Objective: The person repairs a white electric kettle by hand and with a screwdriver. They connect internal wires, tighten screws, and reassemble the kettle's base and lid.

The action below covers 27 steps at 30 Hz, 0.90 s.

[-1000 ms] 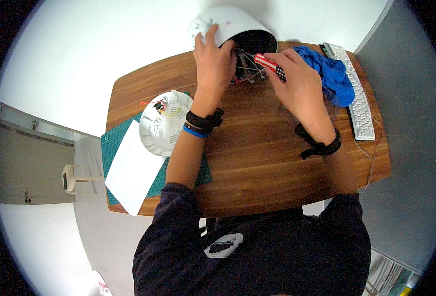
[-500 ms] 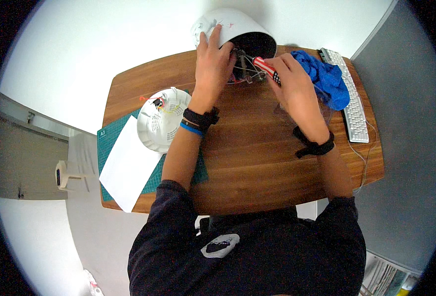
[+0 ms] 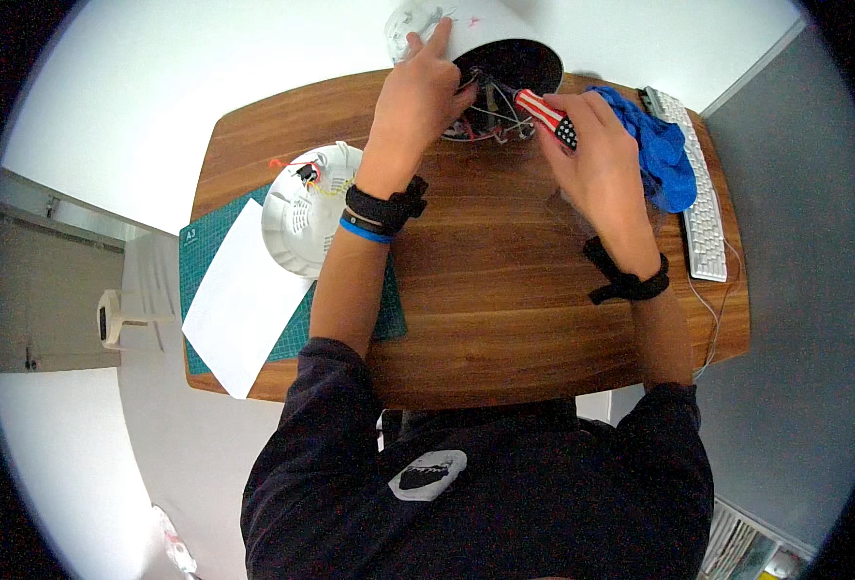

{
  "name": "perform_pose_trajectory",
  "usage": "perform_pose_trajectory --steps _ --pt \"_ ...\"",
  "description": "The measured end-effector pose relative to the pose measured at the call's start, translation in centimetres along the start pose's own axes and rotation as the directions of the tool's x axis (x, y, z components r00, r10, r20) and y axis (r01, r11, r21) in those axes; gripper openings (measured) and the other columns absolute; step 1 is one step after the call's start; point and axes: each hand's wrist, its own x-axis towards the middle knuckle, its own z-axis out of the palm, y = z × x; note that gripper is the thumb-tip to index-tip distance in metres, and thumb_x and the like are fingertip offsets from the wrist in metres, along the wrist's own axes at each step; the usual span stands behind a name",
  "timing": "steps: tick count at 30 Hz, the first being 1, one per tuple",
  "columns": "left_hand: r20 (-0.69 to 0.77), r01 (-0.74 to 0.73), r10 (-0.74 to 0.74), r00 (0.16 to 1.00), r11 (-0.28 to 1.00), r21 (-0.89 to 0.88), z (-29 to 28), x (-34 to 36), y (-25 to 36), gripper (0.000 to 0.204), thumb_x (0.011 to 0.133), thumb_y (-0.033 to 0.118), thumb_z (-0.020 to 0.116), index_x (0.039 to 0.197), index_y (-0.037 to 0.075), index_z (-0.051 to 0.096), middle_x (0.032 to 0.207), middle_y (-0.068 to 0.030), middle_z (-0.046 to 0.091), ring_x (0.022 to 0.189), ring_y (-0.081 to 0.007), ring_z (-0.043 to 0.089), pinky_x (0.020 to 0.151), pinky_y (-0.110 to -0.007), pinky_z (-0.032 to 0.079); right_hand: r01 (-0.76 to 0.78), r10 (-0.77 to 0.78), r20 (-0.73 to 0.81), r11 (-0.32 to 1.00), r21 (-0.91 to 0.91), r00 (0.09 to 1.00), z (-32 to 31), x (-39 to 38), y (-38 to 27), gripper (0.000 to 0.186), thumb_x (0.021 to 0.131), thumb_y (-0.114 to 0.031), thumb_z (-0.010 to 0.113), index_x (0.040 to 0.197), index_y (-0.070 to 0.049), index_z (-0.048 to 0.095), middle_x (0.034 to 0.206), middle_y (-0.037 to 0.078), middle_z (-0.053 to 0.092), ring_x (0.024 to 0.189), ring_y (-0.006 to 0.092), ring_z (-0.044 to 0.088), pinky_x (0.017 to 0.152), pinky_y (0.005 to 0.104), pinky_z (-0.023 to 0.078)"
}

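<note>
A white cylindrical appliance housing [image 3: 507, 29] lies on its side at the far edge of the table, its dark open end towards me. Loose wires [image 3: 497, 108] show inside it. My left hand [image 3: 416, 101] grips the rim of the opening, a finger stretched along the outer shell and the thumb at the wires. In my right hand [image 3: 597, 150] is a screwdriver [image 3: 546, 114] with a red-and-white striped, star-patterned handle. It points left into the opening, and the housing's dark interior hides its tip.
On the left, a round white plastic base [image 3: 292, 227] with coloured wires lies on a white sheet [image 3: 239, 309] and a green cutting mat [image 3: 360, 324]. A blue cloth [image 3: 664, 159] and a white corded keyboard [image 3: 706, 227] lie to the right. A grey partition [image 3: 795, 193] stands beyond the table's right edge.
The view has shifted slightly. My left index finger is stretched further along the shell. My right hand still holds the screwdriver at the opening.
</note>
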Motion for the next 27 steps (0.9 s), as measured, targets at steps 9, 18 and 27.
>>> perform_pose_trajectory --steps 9,18,27 --pt "0.257 0.331 -0.232 0.938 0.818 -0.47 -5.5 1.4 1.1 0.075 0.08 0.01 0.083 0.144 0.0 0.046 0.146 -0.0312 0.048 0.131 -0.0528 0.05 0.109 -0.05 0.049 0.019 -0.019 0.006 1.0 0.004 1.0 0.5 -0.3 0.6 0.027 0.089 -0.008 0.077 0.114 -0.003 0.067 0.103 0.018 0.064 0.092 0.0421 0.067 0.079 0.0486 0.057" --pt "-0.085 0.133 -0.153 0.985 0.969 -0.208 -0.8 0.5 0.5 0.086 0.077 0.011 0.084 0.155 0.017 0.049 0.152 -0.0328 0.043 0.139 -0.0514 0.043 0.116 -0.058 0.038 0.104 -0.101 0.082 0.994 -0.035 0.992 0.1 -0.1 0.9 0.035 0.087 -0.003 0.076 0.12 -0.003 0.065 0.11 0.016 0.063 0.101 0.0384 0.066 0.086 0.0458 0.057" --pt "-0.091 0.12 -0.178 0.98 0.89 -0.44 -0.9 0.7 1.5 0.083 0.078 0.0 0.079 0.154 0.014 0.049 0.154 -0.0339 0.038 0.146 -0.0545 0.036 0.117 -0.057 0.039 0.093 -0.088 0.123 0.995 -0.04 0.989 0.1 -0.6 1.5 0.043 0.085 -0.003 0.076 0.125 -0.006 0.064 0.112 0.015 0.061 0.106 0.037 0.065 0.089 0.046 0.057"
